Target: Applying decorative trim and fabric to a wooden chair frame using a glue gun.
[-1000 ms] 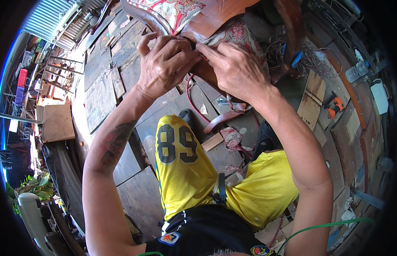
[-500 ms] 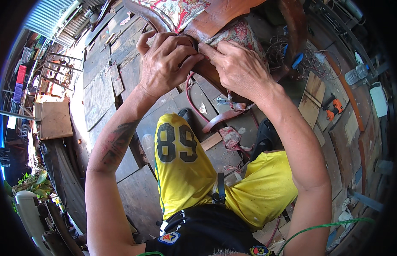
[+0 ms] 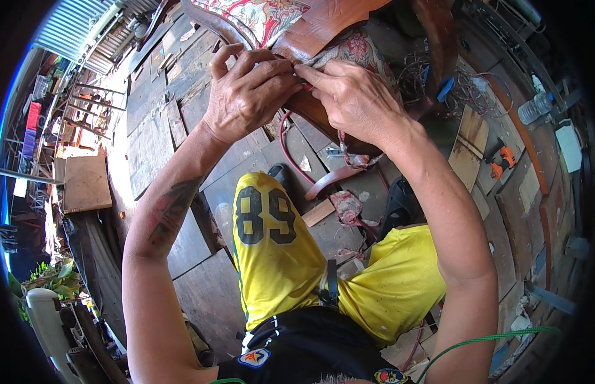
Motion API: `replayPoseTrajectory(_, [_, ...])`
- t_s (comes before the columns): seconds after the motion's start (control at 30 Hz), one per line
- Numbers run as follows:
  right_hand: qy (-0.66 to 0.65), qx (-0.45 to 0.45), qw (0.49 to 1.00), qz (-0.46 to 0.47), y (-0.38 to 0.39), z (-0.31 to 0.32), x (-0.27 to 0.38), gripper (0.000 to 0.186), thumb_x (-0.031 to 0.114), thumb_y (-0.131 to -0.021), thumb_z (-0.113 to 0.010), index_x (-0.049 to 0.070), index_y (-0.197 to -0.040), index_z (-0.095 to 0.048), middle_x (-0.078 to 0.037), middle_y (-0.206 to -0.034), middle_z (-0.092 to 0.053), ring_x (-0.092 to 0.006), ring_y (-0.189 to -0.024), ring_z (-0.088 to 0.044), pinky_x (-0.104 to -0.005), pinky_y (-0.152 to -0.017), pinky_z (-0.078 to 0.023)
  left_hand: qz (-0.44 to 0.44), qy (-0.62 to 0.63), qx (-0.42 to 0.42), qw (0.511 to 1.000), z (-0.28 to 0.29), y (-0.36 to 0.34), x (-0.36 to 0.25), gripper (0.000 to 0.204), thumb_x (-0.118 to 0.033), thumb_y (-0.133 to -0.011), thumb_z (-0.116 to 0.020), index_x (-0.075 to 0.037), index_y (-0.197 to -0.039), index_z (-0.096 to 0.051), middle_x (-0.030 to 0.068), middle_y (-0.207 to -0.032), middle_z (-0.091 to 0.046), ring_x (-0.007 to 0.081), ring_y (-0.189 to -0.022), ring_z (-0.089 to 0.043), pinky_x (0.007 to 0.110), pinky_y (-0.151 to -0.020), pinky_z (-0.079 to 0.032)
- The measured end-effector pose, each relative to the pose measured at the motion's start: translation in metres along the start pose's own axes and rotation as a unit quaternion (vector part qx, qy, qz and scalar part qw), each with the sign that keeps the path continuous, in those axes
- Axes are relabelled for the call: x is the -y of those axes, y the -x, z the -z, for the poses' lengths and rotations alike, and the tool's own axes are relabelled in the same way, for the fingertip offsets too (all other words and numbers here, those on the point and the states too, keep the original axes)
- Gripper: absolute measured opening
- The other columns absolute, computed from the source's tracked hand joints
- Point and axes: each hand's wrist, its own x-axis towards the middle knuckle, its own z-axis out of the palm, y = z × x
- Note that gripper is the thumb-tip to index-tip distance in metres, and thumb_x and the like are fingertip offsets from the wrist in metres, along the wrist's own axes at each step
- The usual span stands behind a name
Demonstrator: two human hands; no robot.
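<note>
An upholstered wooden chair [image 3: 323,29] stands at the top of the view, with brown leather-like covering and red-and-cream floral fabric [image 3: 258,18]. Both my hands meet at its near corner, above a brown wooden leg [image 3: 310,110]. My left hand [image 3: 249,93] has its fingers bent, thumb and fingertips closed together against the corner; what lies between them is hidden. My right hand [image 3: 361,96] rests at the floral fabric's edge, index finger pointing toward the left fingertips and the other fingers curled under. Whatever it grips is too small to make out.
A red hose [image 3: 282,137] runs on the plank floor below the chair, beside a strip of brown material [image 3: 336,177] and a crumpled cloth scrap [image 3: 346,206]. To the right lie an orange-and-black power tool [image 3: 501,160], a wooden board [image 3: 469,141] and tangled wire [image 3: 467,86].
My left hand has shifted slightly, its fingers a little straighter and its forearm tilted further left. My right hand stays at the same corner with a small finger movement.
</note>
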Motion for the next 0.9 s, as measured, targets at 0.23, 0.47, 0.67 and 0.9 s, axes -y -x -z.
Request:
replayPoseTrajectory(0.23, [-0.001,-0.033,0.999,0.032,0.005,0.003,-0.006,0.043,0.003,-0.090,-0.068,0.004,-0.133,-0.073,-0.022,-0.092,-0.071,-0.0345,-0.084,-0.074,-0.0430,-0.075,-0.063,-0.012,0.012,0.003,1.000,0.002,-0.003,0.003,0.024,-0.026,-0.086,-0.085,-0.023,-0.107,-0.076,-0.0045,-0.117,-0.074,0.0164,-0.117,-0.066,0.050,-0.112,-0.031])
replayPoseTrajectory(0.47, [0.143,-0.003,0.985,0.093,0.004,0.007,0.004,0.044,0.006,-0.092,-0.069,0.001,-0.135,-0.069,-0.017,-0.096,-0.073,-0.0289,-0.088,-0.077,-0.0376,-0.081,-0.066,-0.005,-0.006,-0.003,1.000,0.002,0.000,0.001,0.024,-0.026,-0.085,-0.087,-0.023,-0.106,-0.075,-0.0043,-0.117,-0.074,0.0166,-0.117,-0.066,0.050,-0.112,-0.030])
replayPoseTrajectory(0.67, [0.193,0.034,0.977,0.083,0.004,0.006,0.006,0.049,0.008,-0.093,-0.069,-0.001,-0.140,-0.065,-0.015,-0.097,-0.073,-0.0258,-0.096,-0.077,-0.0363,-0.081,-0.067,-0.009,0.006,0.004,1.000,0.002,0.000,0.003,0.024,-0.025,-0.084,-0.087,-0.023,-0.105,-0.075,-0.0039,-0.118,-0.074,0.0163,-0.117,-0.066,0.049,-0.112,-0.030])
replayPoseTrajectory(0.9, [0.129,-0.009,0.986,0.101,0.007,0.004,-0.004,0.048,0.010,-0.093,-0.071,-0.001,-0.139,-0.067,-0.014,-0.098,-0.072,-0.0262,-0.093,-0.075,-0.0364,-0.080,-0.066,-0.034,0.018,0.003,0.999,0.002,-0.004,0.007,0.026,-0.023,-0.084,-0.087,-0.022,-0.107,-0.077,-0.0058,-0.121,-0.074,0.0157,-0.121,-0.065,0.049,-0.112,-0.031])
